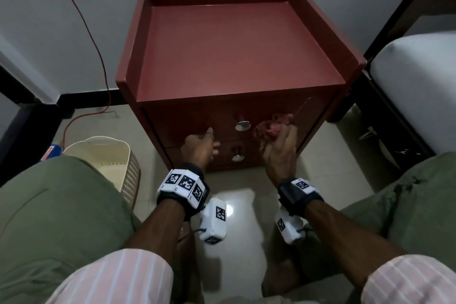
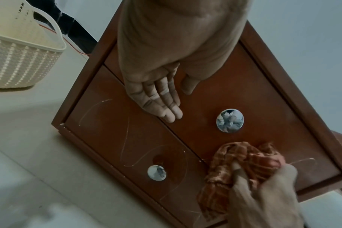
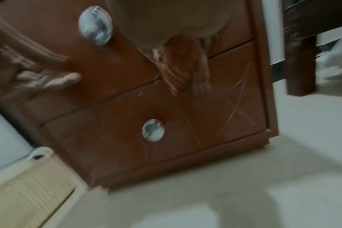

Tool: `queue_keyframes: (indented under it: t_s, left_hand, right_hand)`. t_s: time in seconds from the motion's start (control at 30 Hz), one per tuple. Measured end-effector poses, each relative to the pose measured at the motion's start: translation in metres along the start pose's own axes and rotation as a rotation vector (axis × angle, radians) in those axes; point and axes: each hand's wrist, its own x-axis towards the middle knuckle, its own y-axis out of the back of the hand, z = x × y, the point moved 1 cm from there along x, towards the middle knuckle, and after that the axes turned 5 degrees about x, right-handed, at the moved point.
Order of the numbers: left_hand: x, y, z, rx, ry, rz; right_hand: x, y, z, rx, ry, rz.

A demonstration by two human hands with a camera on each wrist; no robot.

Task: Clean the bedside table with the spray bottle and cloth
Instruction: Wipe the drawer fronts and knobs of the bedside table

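Note:
The red-brown bedside table (image 1: pixel 237 57) stands against the wall, with two drawers and round metal knobs (image 1: pixel 242 125) on its front. My right hand (image 1: pixel 281 145) grips a bunched reddish cloth (image 1: pixel 271 126) and holds it against the upper drawer front, right of the knob. The cloth (image 2: pixel 242 166) shows crumpled in the left wrist view and hangs below my palm as cloth (image 3: pixel 184 66) in the right wrist view. My left hand (image 1: pixel 202 143) is held out with straight fingers (image 2: pixel 166 104) close to the drawer front, left of the knob. No spray bottle is in view.
A cream woven plastic basket (image 1: pixel 108 155) sits on the floor to the table's left. An orange cable (image 1: pixel 98 52) runs down the wall. A bed with a white mattress (image 1: pixel 417 86) and dark frame stands on the right. My knees flank the tiled floor.

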Motion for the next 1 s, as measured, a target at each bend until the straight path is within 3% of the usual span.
queue_keyframes:
  t_s: [0.13, 0.2, 0.3, 0.43, 0.53, 0.63, 0.8, 0.87, 0.93, 1.0]
  left_hand:
    - [0.013, 0.001, -0.017, 0.031, 0.030, 0.079]
    - [0.021, 0.006, -0.023, 0.076, 0.045, 0.126]
    - [0.015, 0.013, -0.019, 0.058, 0.052, 0.128]
    - [0.011, 0.009, -0.018, 0.062, 0.062, 0.084]
    - [0.008, 0.003, -0.016, 0.081, 0.058, 0.048]
    - [0.010, -0.003, -0.014, 0.097, 0.054, 0.029]
    - [0.006, -0.012, -0.012, 0.143, 0.025, 0.000]
    - [-0.002, -0.015, -0.005, 0.140, 0.007, -0.027]
    - [-0.007, -0.018, -0.001, 0.129, -0.010, -0.072]
    - [-0.010, -0.021, 0.003, 0.125, -0.049, -0.100]
  right_hand:
    - [-0.019, -0.035, -0.049, 0.069, 0.271, -0.343]
    - [-0.020, -0.049, -0.065, 0.069, 0.342, -0.407]
    - [-0.022, -0.049, -0.044, 0.138, 0.187, -0.269]
    - [-0.020, -0.031, -0.021, 0.213, -0.158, 0.090]
    - [-0.004, -0.027, -0.035, 0.295, -0.277, 0.327]
    - [0.013, -0.018, -0.052, 0.180, -0.022, 0.400]
    - [0.023, -0.008, -0.065, -0.024, 0.470, 0.195]
    - [0.029, -0.004, -0.047, -0.071, 0.549, 0.190]
    - [0.030, -0.002, -0.017, -0.076, 0.378, 0.230]
    - [0.022, 0.005, 0.000, 0.074, -0.010, 0.286]
